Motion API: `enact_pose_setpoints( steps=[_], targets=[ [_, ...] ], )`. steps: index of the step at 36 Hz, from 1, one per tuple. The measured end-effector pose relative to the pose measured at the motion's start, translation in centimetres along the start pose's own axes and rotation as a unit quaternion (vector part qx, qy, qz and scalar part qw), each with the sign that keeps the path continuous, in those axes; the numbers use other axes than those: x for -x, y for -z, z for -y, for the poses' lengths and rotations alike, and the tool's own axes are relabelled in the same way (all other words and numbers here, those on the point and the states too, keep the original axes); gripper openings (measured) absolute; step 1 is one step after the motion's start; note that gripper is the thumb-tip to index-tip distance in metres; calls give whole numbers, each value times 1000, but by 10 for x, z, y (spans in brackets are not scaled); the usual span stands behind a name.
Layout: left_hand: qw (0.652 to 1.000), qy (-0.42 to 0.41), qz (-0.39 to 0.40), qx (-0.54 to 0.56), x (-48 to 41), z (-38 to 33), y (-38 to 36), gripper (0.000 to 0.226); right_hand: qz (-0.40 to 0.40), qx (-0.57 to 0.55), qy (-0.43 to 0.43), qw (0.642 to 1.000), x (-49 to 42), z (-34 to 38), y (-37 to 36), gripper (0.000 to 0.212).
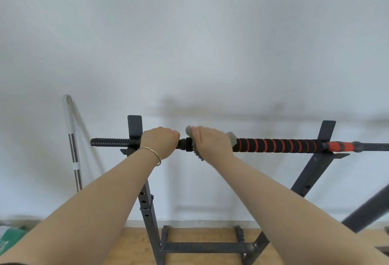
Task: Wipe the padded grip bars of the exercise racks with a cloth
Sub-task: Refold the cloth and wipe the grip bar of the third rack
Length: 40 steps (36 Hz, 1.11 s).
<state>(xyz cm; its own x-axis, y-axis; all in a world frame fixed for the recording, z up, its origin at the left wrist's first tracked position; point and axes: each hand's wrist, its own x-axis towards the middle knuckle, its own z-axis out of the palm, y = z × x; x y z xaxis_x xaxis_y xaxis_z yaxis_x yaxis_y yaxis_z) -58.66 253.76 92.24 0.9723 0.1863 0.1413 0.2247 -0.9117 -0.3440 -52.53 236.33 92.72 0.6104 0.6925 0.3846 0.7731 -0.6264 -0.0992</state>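
At mid-frame, a padded grip bar [280, 145] laid level across the two cradles of a dark steel rack [325, 132], reaching from left of centre to the right edge. Black foam with red spiral bands on the right stretch; ribbed black end sticking out past the left upright. Left hand [160, 143] clenched on the bar just right of that upright, fingers wrapped fully round it, thin bracelet [154, 153] at the wrist. Right hand [212, 143] just beside it, further right, fingers curled over a grey cloth [231, 136] and grasping it against the bar, at the left end of the banded foam. Cloth edges showing above, below and right of the hand. Short bare black joint of the bar visible between the two hands. At left, a silver barbell [73, 138] leaning on the white wall [189, 33]. Along the bottom, wooden floor [189, 236] under the rack's base. In the lower left corner, something green [8, 241], too blurred to tell.
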Motion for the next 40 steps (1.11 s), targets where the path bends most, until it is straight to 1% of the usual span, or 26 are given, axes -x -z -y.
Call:
enact_pose_setpoints(
  steps=[1, 2, 3, 5, 6, 9, 11, 13, 16, 19, 20, 22, 24, 25, 27, 28, 29, 30, 31, 32, 33, 34, 36, 38, 39, 40],
  targets=[
    [1000, 1, -1, -1, 0, -1, -1, 12, 4, 60, 6, 998, 0, 6, -8, 29],
    [1000, 4, -3, 0, 1, -2, -2, 12, 15, 86, -17, 996, 0, 12, -11, 41],
    [1000, 9, -7, 3, 1, -2, -3, 11, 9, 101, -33, 994, -1, 14, -13, 52],
    [1000, 10, -17, 0, 1, -3, -4, 11, 0, 113, -25, 993, -11, 11, -19, 61],
    [1000, 5, -21, -6, 2, -4, -5, 12, 20, 115, -18, 993, -17, 8, -21, 59],
    [999, -2, -33, -16, 3, -3, -7, 14, 79, 107, -15, 991, -37, 1, -19, 37],
    [999, -2, -45, -13, 3, -4, -10, 13, 109, 95, -17, 989, -42, 0, -18, 31],
    [998, 0, -56, -12, 4, -5, -12, 14, 140, 70, -23, 987, -47, -1, -16, 28],
    [998, 0, -61, -12, 7, -6, -13, 15, 197, 18, -69, 978, -52, 1, -10, 24],
    [998, 17, -64, -18, 13, -8, -12, 20, 283, -27, -116, 952, -63, 0, -3, 17],
    [997, 27, -71, -23, 15, -9, -11, 23, 297, -47, -121, 946, -67, -3, -3, 21],
    [994, 35, -95, -28, 18, -8, -11, 28, 316, -19, -80, 945, -71, -2, 2, 24],
    [995, 34, -91, -39, 18, -8, -10, 27, 265, 11, -61, 962, -68, -3, 6, 28],
    [996, 30, -75, -42, 17, -7, -10, 24, 216, 27, -46, 975, -64, -4, 10, 28],
    [997, 17, -66, -31, 15, -6, -11, 20, 126, 78, 6, 989, -51, -11, 19, 39],
    [997, 14, -70, -23, 14, -6, -11, 20, 68, 105, 29, 992, -42, -19, 23, 43],
    [997, 13, -72, -18, 14, -6, -10, 19, 38, 124, 35, 991, -30, -22, 30, 46],
    [997, 12, -72, -13, 13, -6, -8, 19, -5, 143, 28, 989, -19, -29, 32, 45],
    [997, 12, -73, -7, 12, -7, -6, 19, -65, 113, 3, 991, -10, -37, 32, 36],
    [997, 11, -75, -2, 11, -9, -3, 20, -89, 76, -15, 993, 0, -42, 33, 19],
    [997, 8, -73, 2, 10, -12, 1, 20, -99, 36, -31, 994, 8, -44, 32, 3],
    [998, 2, -67, 6, 8, -16, 4, 20, -91, 15, -28, 995, 14, -46, 28, 6],
    [999, -14, -49, 15, 5, -26, 9, 22, -67, 18, 18, 997, 24, -45, 19, 16],
    [999, -23, -35, 26, 1, -32, 8, 24, -58, 83, 58, 993, 27, -39, 9, 17],
    [999, -24, -35, 23, 0, -33, 6, 25, -65, 114, 45, 990, 26, -37, 3, 15],
    [999, -23, -42, 19, -1, -33, 4, 25, -74, 108, 10, 991, 24, -33, 3, 27]
  ],
)
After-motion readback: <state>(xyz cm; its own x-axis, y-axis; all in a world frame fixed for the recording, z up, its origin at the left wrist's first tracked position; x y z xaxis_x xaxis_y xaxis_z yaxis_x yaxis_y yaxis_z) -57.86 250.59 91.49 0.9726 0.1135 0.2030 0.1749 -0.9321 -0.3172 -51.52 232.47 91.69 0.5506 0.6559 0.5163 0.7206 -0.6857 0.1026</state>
